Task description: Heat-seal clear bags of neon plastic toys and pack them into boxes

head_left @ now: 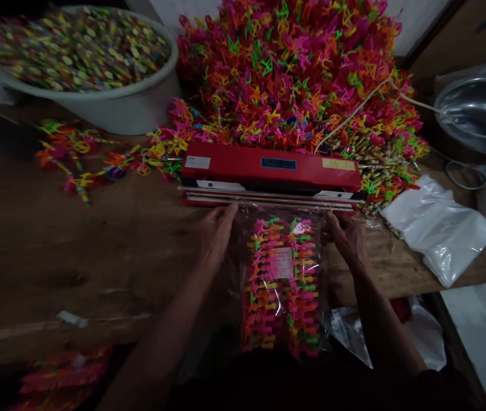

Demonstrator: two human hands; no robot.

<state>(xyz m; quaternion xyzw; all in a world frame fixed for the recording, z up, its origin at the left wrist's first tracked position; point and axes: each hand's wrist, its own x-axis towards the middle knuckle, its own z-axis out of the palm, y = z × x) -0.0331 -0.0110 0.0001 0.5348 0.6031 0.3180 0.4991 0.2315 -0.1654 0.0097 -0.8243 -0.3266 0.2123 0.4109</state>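
Note:
A clear plastic bag (283,297) full of small bright plastic toys in two columns lies in front of me, a printed label (281,262) showing through it. My left hand (217,231) pinches the bag's top left corner, and my right hand (348,237) grips the top right corner. Between them the bag's open end is stretched along the front edge of a red impulse sealer (271,165). The sealer's long sealing strip faces me, just beyond my fingertips. Whether the bag's edge lies on the strip is hard to make out.
Behind the sealer rises a big heap of colourful plastic toys (298,80). A grey tub (118,105) of small wrapped pieces stands at the back left. Clear plastic bags (444,228) lie at right, near a metal bowl (482,114). A pale cord (358,108) crosses the heap.

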